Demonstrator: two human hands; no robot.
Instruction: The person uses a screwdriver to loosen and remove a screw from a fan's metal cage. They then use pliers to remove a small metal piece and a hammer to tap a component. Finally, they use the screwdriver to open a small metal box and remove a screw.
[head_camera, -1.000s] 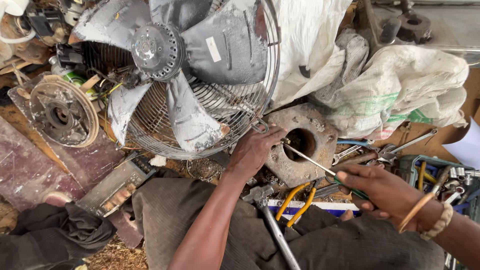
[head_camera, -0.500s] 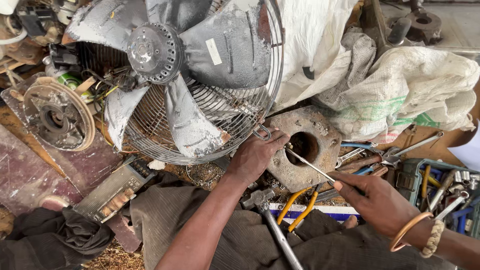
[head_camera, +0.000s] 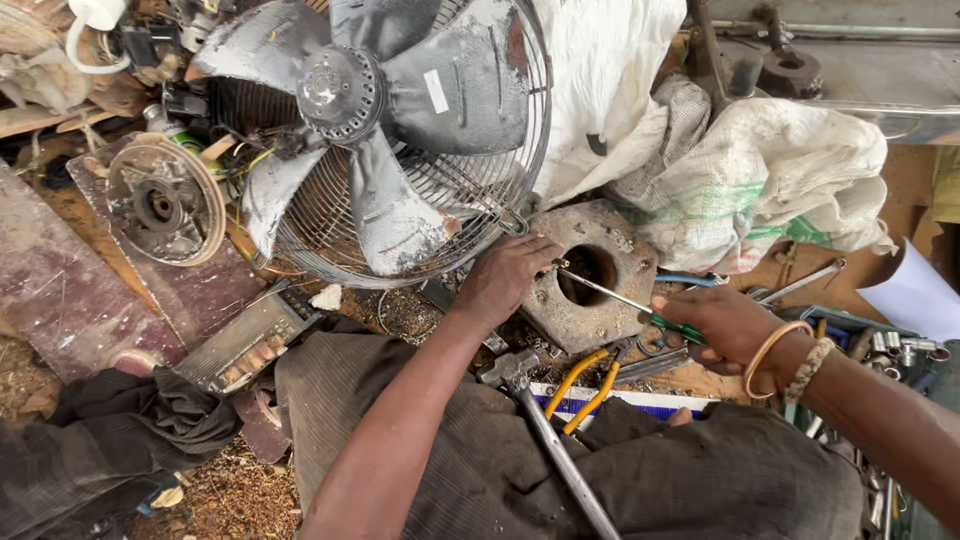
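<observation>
Screwdriver (head_camera: 640, 305) with green handle gripped in right hand (head_camera: 725, 325) at centre right, tip near fan guard (head_camera: 500, 190), left hand (head_camera: 505, 280) closed on guard's lower rim beside rusty flange (head_camera: 600, 285), hammer (head_camera: 545, 430) on lap.

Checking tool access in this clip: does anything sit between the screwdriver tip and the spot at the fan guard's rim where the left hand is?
Nothing visible does. The right hand holds the screwdriver, whose shaft crosses above the rusty holed plate and ends right at the left hand, by the fan guard. The fingers hide the exact contact point.
</observation>
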